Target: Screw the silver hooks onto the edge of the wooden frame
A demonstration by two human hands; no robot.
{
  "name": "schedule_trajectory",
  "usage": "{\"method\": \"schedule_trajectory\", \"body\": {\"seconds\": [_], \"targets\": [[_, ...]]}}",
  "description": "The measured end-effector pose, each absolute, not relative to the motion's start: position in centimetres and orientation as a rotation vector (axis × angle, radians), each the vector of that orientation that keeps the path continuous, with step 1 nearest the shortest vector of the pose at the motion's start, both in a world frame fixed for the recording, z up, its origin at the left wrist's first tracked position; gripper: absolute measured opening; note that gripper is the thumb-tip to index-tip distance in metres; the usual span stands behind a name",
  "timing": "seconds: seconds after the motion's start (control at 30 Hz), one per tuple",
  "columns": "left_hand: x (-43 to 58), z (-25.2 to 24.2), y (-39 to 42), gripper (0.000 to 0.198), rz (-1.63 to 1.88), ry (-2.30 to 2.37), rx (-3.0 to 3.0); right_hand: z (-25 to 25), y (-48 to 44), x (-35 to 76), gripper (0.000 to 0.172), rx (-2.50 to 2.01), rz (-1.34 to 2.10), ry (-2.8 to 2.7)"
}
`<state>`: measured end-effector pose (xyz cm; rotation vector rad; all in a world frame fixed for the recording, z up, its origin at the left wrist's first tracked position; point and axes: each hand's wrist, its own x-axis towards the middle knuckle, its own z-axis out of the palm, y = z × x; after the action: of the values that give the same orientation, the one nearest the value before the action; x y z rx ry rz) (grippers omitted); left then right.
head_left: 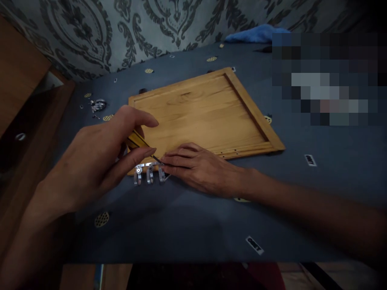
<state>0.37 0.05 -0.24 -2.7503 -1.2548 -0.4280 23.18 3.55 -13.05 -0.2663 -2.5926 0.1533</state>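
Observation:
A flat wooden board with a raised frame (208,110) lies on the dark blue cloth. At its near left edge sits a metal hook rack (148,171) with three hooks hanging over the edge. My left hand (99,161) grips a yellow-handled screwdriver (139,141), its dark tip pointing at the rack's right end. My right hand (199,166) rests palm down on the board's near edge, fingertips pressed together against the rack beside the screwdriver tip.
A small pile of metal hardware (98,105) lies at the left on the blue tablecloth (187,225). A blue rag (256,34) lies at the back by the patterned wall. A wooden cabinet (18,72) stands at the left. The right rear is blurred out.

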Motion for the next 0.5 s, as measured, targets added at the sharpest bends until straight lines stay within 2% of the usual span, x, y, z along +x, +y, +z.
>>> {"method": "schedule_trajectory", "body": {"seconds": [0.5], "targets": [[-1.2, 0.5, -0.8, 0.042, -0.595, -1.545, -2.696, -13.6, 3.7, 23.2, 0.032, -0.228, 0.167, -2.562]]}}
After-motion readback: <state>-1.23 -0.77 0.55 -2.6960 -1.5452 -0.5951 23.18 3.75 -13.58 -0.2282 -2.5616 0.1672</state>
